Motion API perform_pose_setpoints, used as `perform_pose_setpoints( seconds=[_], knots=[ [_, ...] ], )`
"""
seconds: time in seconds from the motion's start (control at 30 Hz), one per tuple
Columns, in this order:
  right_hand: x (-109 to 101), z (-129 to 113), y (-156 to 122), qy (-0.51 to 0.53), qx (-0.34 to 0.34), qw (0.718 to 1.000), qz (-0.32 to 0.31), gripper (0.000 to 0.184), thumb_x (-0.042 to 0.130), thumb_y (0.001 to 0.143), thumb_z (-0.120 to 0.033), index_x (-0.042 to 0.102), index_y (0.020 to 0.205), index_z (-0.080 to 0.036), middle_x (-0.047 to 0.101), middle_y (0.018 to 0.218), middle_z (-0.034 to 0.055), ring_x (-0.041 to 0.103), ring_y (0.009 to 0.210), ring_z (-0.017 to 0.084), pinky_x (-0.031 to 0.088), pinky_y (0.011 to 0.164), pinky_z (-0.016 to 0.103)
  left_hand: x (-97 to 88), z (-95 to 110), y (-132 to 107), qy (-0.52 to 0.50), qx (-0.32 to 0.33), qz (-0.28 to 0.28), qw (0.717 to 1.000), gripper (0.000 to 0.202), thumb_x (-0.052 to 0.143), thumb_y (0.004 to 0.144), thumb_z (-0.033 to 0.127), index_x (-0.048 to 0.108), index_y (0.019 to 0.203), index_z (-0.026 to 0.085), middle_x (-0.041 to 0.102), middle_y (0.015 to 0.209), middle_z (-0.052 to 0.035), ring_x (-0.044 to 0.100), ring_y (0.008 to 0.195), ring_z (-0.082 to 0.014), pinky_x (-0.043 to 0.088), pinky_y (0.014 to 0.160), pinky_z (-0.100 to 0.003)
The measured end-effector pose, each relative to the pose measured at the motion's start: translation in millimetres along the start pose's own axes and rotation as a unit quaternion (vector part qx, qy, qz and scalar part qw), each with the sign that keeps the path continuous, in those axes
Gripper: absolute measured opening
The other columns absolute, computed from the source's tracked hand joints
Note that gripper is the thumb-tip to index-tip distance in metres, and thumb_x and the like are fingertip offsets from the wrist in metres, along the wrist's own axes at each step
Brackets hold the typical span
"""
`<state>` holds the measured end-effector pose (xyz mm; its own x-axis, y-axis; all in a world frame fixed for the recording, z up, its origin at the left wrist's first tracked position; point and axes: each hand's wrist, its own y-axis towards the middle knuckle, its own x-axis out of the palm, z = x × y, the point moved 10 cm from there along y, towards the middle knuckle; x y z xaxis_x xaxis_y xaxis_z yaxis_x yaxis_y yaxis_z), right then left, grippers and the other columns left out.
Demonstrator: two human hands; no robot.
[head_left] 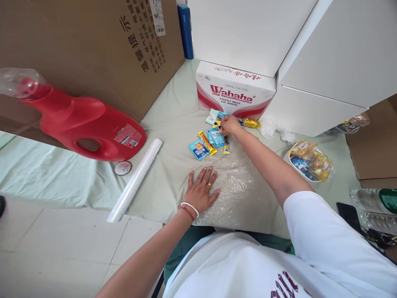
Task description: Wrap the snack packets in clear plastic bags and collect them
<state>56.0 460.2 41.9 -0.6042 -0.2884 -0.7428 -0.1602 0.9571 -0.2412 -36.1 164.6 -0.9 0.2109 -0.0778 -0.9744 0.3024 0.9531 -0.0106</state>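
Note:
My left hand (201, 190) lies flat with its fingers spread on the left edge of a clear plastic sheet (242, 194) spread over the pale green cloth (167, 120). My right hand (230, 124) reaches forward into a small heap of snack packets (214, 138), its fingers curled down onto a blue and yellow packet. Blue sachets (198, 150), an orange stick packet (207, 143) and a yellow wrapped sweet (250, 123) lie around it.
A red detergent jug (83, 124) lies on its side at left, with a roll of clear film (135, 180) beside it. A Wahaha carton (235, 91), white cabinets (313, 62) and a large cardboard box (93, 45) stand behind. A bowl of wrapped snacks (310, 162) sits right.

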Motion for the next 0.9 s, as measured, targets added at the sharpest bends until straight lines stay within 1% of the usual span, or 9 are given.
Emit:
perform_pose_setpoints(
  seconds=[0.07,0.17,0.23,0.33,0.47,0.53,0.63,0.73,0.9],
  knots=[
    [0,-6,-7,-0.068,-0.054,0.996,-0.008,0.037,0.065,0.091,-0.019,0.068,0.127,-0.014,0.063,0.138,0.0178,0.067,0.118,0.031,0.052,0.101,0.039,0.9,0,0,-0.009,-0.002,-0.003,1.000,0.069,0.037,0.104,0.057,0.032,0.165,0.027,0.029,0.172,-0.0089,0.024,0.161,-0.0307,0.001,0.129,-0.065],
    [1,-14,-23,-0.226,-0.149,0.963,-0.009,0.061,0.066,0.089,-0.022,0.054,0.149,-0.020,0.037,0.165,0.0179,0.060,0.129,0.036,0.050,0.106,0.047,1.2,-1,-1,-0.020,-0.004,-0.005,1.000,0.069,0.037,0.103,0.058,0.032,0.165,0.027,0.029,0.172,-0.0092,0.022,0.161,-0.0312,0.001,0.129,-0.064],
    [0,-10,-28,-0.288,-0.153,0.945,-0.008,0.064,0.062,0.093,-0.028,0.047,0.155,-0.020,0.042,0.161,0.0203,0.061,0.126,0.038,0.051,0.103,0.049,0.6,-1,0,-0.024,-0.004,-0.004,1.000,0.070,0.038,0.103,0.058,0.032,0.165,0.027,0.029,0.172,-0.0094,0.022,0.162,-0.0319,0.002,0.129,-0.065],
    [-7,-3,-21,-0.300,-0.109,0.948,0.001,0.055,0.057,0.099,-0.039,0.052,0.147,-0.013,0.060,0.139,0.0239,0.062,0.119,0.038,0.050,0.100,0.048,0.0,-1,0,-0.025,-0.004,-0.003,1.000,0.069,0.035,0.104,0.058,0.032,0.165,0.026,0.028,0.173,-0.0087,0.022,0.162,-0.0309,0.002,0.130,-0.065],
    [-13,-1,-3,-0.277,-0.059,0.958,0.034,0.056,0.049,0.103,-0.053,0.057,0.136,-0.008,0.062,0.135,0.0271,0.061,0.121,0.039,0.049,0.101,0.048,0.7,0,0,-0.019,-0.002,-0.007,1.000,0.069,0.034,0.104,0.058,0.033,0.165,0.026,0.026,0.173,-0.0078,0.022,0.162,-0.0299,0.001,0.130,-0.064],
    [-8,-2,4,-0.280,-0.057,0.958,0.032,0.062,0.058,0.098,-0.055,0.057,0.136,-0.006,0.062,0.136,0.0273,0.060,0.124,0.040,0.049,0.102,0.049,0.7,0,0,-0.016,-0.002,-0.007,1.000,0.068,0.034,0.104,0.058,0.034,0.164,0.026,0.027,0.173,-0.0082,0.022,0.161,-0.0301,0.001,0.130,-0.064],
    [3,-7,8,-0.298,-0.082,0.950,0.032,0.064,0.074,0.089,-0.042,0.055,0.137,-0.006,0.063,0.137,0.0264,0.056,0.130,0.039,0.047,0.106,0.048,-0.1,0,0,-0.011,-0.003,-0.005,1.000,0.068,0.033,0.104,0.058,0.034,0.164,0.026,0.027,0.173,-0.0084,0.022,0.161,-0.0298,0.001,0.129,-0.065],
    [8,-12,4,-0.301,-0.107,0.947,0.035,0.055,0.072,0.090,-0.029,0.055,0.138,-0.006,0.063,0.137,0.0254,0.056,0.130,0.037,0.047,0.106,0.047,-0.6,0,-1,-0.005,-0.002,-0.002,1.000,0.068,0.033,0.104,0.058,0.035,0.164,0.026,0.027,0.173,-0.0082,0.023,0.161,-0.0298,0.003,0.129,-0.065],
    [-11,-11,-37,-0.255,-0.133,0.957,0.043,0.049,0.066,0.093,-0.030,0.057,0.135,-0.006,0.063,0.137,0.0252,0.058,0.126,0.037,0.045,0.108,0.048,-0.2,0,0,-0.001,0.001,0.003,1.000,0.067,0.032,0.105,0.057,0.036,0.163,0.025,0.028,0.173,-0.0087,0.024,0.161,-0.0299,0.004,0.129,-0.065]
  ],
)
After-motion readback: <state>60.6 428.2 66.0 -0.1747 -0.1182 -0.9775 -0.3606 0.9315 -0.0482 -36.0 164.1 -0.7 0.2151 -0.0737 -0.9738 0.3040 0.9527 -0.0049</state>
